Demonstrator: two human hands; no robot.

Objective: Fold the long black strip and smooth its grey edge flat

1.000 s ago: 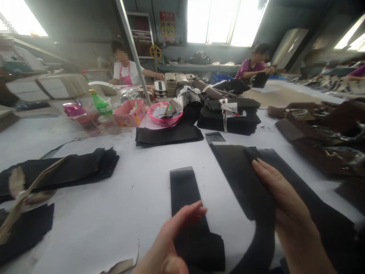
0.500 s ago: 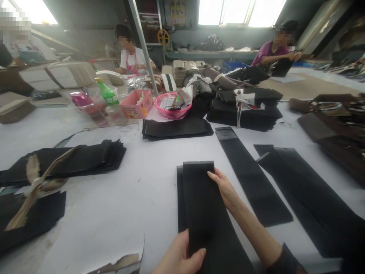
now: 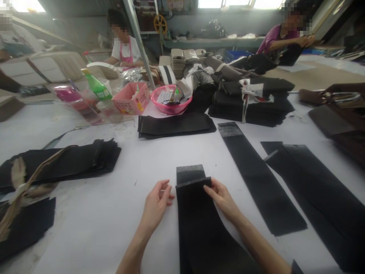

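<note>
The left hand rests loosely curled beside a black fabric strip on the white table. The right hand pinches the strip's top corner.

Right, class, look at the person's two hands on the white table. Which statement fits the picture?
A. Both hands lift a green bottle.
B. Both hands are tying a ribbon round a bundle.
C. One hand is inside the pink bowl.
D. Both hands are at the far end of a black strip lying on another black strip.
D: the left hand and right hand flank the top black strip, whose far edge sits just short of the lower strip.
</note>
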